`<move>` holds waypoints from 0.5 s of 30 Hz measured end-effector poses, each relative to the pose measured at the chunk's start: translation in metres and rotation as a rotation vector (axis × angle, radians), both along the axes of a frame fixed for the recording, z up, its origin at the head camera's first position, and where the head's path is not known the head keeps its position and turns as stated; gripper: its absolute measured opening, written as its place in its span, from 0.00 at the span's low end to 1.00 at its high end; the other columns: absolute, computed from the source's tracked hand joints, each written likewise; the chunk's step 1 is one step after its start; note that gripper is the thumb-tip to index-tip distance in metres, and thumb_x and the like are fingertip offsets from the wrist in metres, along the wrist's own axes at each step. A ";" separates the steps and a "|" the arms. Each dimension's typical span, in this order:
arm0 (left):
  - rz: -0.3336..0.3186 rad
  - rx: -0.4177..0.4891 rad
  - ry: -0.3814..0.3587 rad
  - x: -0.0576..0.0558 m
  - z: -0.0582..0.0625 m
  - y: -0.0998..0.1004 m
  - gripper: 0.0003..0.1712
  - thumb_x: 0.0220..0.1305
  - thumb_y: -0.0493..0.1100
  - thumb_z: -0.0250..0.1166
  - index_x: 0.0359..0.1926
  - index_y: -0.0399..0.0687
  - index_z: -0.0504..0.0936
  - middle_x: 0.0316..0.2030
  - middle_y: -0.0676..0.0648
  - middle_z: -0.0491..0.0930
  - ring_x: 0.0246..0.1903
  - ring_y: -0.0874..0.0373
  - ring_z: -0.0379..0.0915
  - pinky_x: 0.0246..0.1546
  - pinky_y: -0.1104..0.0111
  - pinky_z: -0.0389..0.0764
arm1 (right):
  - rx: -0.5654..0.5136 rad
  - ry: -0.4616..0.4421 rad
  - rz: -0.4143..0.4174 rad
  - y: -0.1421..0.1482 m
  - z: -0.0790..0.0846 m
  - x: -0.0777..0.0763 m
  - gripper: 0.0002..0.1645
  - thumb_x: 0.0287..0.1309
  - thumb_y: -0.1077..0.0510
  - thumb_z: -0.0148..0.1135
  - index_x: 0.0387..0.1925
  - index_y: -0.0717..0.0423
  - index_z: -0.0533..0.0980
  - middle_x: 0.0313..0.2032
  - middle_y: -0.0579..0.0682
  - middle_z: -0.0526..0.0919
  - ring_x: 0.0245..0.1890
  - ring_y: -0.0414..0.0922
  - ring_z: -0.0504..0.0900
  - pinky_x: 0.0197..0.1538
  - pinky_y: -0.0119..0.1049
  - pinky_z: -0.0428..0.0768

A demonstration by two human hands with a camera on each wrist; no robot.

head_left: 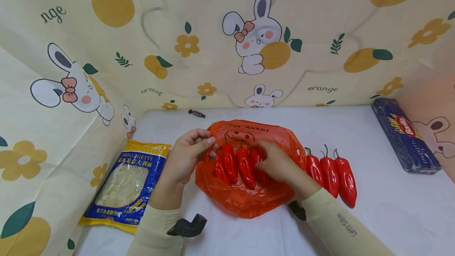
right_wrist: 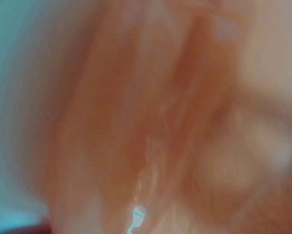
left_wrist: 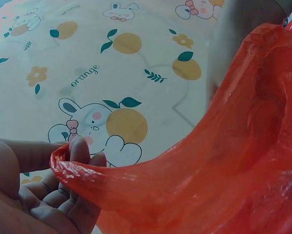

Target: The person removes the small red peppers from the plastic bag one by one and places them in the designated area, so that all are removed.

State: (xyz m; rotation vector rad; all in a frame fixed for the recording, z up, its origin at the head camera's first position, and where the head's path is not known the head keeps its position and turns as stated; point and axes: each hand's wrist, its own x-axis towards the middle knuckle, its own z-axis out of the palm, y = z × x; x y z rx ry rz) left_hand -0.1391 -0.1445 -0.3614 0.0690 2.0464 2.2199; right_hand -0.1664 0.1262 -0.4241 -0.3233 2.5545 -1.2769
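Note:
A thin red plastic bag (head_left: 245, 204) with a printed dog face lies on the table, its mouth spread wide. Between thumb and fingers, my left hand (head_left: 193, 149) pinches the bag's left edge; the left wrist view shows the bunched plastic (left_wrist: 77, 173) in those fingers. Several glossy red peppers (head_left: 245, 167) sit side by side at the bag. My right hand (head_left: 275, 161) reaches over the bag from the right, its fingers curled around the rightmost of these, a red pepper (head_left: 258, 165). Blurred reddish plastic (right_wrist: 121, 122) fills the right wrist view.
Three more red peppers (head_left: 330, 175) lie right of the bag, partly behind my right forearm. A blue and yellow orecchiette pack (head_left: 122, 187) lies left, a dark blue spaghetti pack (head_left: 405, 137) at the far right. One small wrapped candy (head_left: 196, 113) lies near the patterned back cloth (head_left: 213, 62).

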 end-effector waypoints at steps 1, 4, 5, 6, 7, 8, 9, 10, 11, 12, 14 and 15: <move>-0.001 0.000 0.000 0.000 0.000 0.000 0.08 0.80 0.36 0.65 0.54 0.38 0.81 0.42 0.40 0.87 0.39 0.48 0.85 0.47 0.61 0.89 | -0.036 -0.007 0.004 0.002 0.001 0.000 0.38 0.65 0.70 0.71 0.74 0.54 0.74 0.67 0.56 0.77 0.62 0.59 0.76 0.54 0.54 0.88; 0.000 0.000 -0.004 0.000 0.000 0.000 0.08 0.80 0.36 0.65 0.54 0.38 0.81 0.42 0.40 0.87 0.39 0.47 0.85 0.47 0.61 0.89 | -0.140 -0.041 0.022 0.010 0.007 0.002 0.38 0.67 0.68 0.71 0.75 0.49 0.73 0.66 0.56 0.76 0.62 0.61 0.75 0.50 0.51 0.89; 0.001 -0.001 -0.004 0.000 0.000 0.000 0.08 0.80 0.36 0.65 0.54 0.38 0.81 0.42 0.40 0.87 0.40 0.47 0.85 0.47 0.61 0.89 | -0.170 -0.055 0.025 0.012 0.009 0.003 0.37 0.68 0.66 0.72 0.75 0.47 0.74 0.66 0.56 0.76 0.62 0.61 0.75 0.48 0.50 0.89; 0.002 -0.002 -0.005 0.000 0.000 0.000 0.08 0.80 0.36 0.65 0.54 0.38 0.81 0.42 0.40 0.87 0.40 0.45 0.85 0.47 0.61 0.89 | -0.199 -0.065 0.031 0.015 0.012 0.004 0.37 0.68 0.65 0.72 0.75 0.46 0.74 0.65 0.56 0.75 0.61 0.61 0.75 0.47 0.49 0.89; 0.002 -0.003 -0.004 0.000 0.000 0.000 0.08 0.80 0.36 0.65 0.54 0.38 0.81 0.42 0.40 0.87 0.40 0.44 0.85 0.47 0.61 0.89 | -0.225 -0.074 0.037 0.017 0.015 0.005 0.36 0.69 0.64 0.72 0.74 0.45 0.74 0.65 0.57 0.75 0.61 0.62 0.75 0.46 0.48 0.89; 0.001 -0.004 -0.003 0.000 0.000 0.000 0.08 0.80 0.36 0.65 0.54 0.38 0.81 0.42 0.39 0.87 0.41 0.43 0.85 0.47 0.61 0.89 | -0.244 -0.078 0.042 0.019 0.018 0.006 0.36 0.69 0.63 0.72 0.74 0.45 0.74 0.65 0.58 0.74 0.60 0.62 0.76 0.46 0.48 0.89; 0.000 -0.005 -0.003 0.000 0.000 0.000 0.08 0.80 0.36 0.65 0.54 0.37 0.81 0.42 0.39 0.87 0.41 0.42 0.85 0.47 0.61 0.89 | -0.260 -0.084 0.045 0.021 0.021 0.008 0.36 0.69 0.62 0.73 0.74 0.44 0.74 0.66 0.58 0.74 0.60 0.62 0.76 0.46 0.48 0.89; -0.001 -0.006 -0.002 0.000 0.000 0.000 0.08 0.80 0.36 0.65 0.54 0.37 0.81 0.42 0.39 0.87 0.42 0.42 0.85 0.47 0.61 0.89 | -0.272 -0.086 0.046 0.022 0.024 0.009 0.36 0.69 0.62 0.73 0.74 0.43 0.74 0.67 0.58 0.73 0.60 0.62 0.76 0.47 0.48 0.89; -0.002 -0.006 -0.001 0.000 0.000 0.000 0.08 0.80 0.36 0.66 0.54 0.37 0.81 0.42 0.39 0.87 0.42 0.41 0.85 0.47 0.61 0.89 | -0.280 -0.088 0.046 0.024 0.026 0.011 0.36 0.69 0.61 0.73 0.74 0.43 0.73 0.67 0.58 0.73 0.60 0.62 0.77 0.47 0.48 0.89; -0.004 -0.006 0.000 0.000 0.000 0.000 0.08 0.80 0.36 0.66 0.55 0.37 0.81 0.42 0.39 0.87 0.42 0.41 0.85 0.47 0.61 0.89 | -0.288 -0.089 0.046 0.026 0.028 0.013 0.36 0.69 0.60 0.73 0.74 0.42 0.73 0.68 0.58 0.72 0.59 0.62 0.77 0.47 0.48 0.89; -0.005 -0.006 0.001 0.000 0.000 0.001 0.09 0.80 0.36 0.66 0.55 0.37 0.81 0.42 0.39 0.86 0.41 0.42 0.85 0.47 0.61 0.89 | -0.296 -0.088 0.045 0.029 0.031 0.016 0.36 0.69 0.59 0.73 0.75 0.41 0.73 0.70 0.58 0.71 0.58 0.61 0.79 0.47 0.49 0.89; -0.005 -0.005 0.000 0.000 0.000 0.001 0.09 0.80 0.36 0.66 0.55 0.37 0.81 0.42 0.39 0.86 0.41 0.43 0.85 0.47 0.61 0.89 | -0.302 -0.086 0.045 0.030 0.032 0.018 0.36 0.69 0.59 0.73 0.75 0.39 0.73 0.70 0.57 0.71 0.58 0.61 0.79 0.47 0.49 0.89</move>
